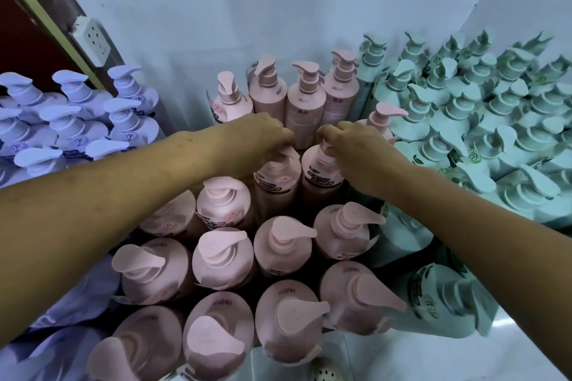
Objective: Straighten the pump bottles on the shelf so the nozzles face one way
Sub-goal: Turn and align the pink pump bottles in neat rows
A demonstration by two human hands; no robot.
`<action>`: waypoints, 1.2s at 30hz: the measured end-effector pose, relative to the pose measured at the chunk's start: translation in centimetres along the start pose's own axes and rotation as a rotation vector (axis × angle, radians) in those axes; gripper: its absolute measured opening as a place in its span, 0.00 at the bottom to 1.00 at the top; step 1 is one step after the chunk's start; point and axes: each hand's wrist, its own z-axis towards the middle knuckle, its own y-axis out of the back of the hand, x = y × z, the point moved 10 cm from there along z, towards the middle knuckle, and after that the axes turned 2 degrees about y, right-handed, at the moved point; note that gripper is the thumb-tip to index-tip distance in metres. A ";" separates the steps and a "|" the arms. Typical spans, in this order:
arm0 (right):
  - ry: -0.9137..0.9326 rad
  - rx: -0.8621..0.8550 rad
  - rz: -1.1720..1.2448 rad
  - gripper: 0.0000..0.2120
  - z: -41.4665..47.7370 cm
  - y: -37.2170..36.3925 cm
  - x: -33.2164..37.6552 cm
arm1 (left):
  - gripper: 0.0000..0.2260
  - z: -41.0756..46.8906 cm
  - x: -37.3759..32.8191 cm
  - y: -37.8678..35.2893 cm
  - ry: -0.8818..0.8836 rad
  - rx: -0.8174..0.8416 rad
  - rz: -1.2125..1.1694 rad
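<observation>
Several pink pump bottles stand in rows in the middle of the shelf. My left hand [263, 136] grips the pump head of one pink bottle [277, 182] in the third row from the back. My right hand [349, 145] grips the pump head of the neighbouring pink bottle [318, 179] just to its right. Both pump heads are mostly hidden under my fingers. In the near rows the nozzles mostly point right, as on this pink bottle [301, 314]. At the back, one pink bottle [229, 96] has its nozzle turned toward me.
Purple pump bottles [68, 124] crowd the left side and pale green pump bottles [483, 120] fill the right. A white wall [247, 9] stands behind, with a wall socket [93, 40] at the upper left. A floor drain [325, 376] shows at the bottom edge.
</observation>
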 end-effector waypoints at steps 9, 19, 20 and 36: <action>0.064 -0.016 0.044 0.17 -0.5 1.4 0.5 | 0.07 -1.1 -1.0 0.0 0.068 -0.046 -0.031; 0.157 0.033 0.085 0.16 -2.2 1.4 1.3 | 0.12 -2.3 -2.0 -0.2 0.067 -0.112 -0.009; 0.157 0.044 0.081 0.15 -2.3 1.4 1.3 | 0.12 -2.4 -2.3 -0.3 0.052 -0.100 -0.021; 0.092 0.121 0.325 0.24 -2.0 1.5 0.3 | 0.17 -2.9 -1.7 0.6 0.062 -0.125 -0.260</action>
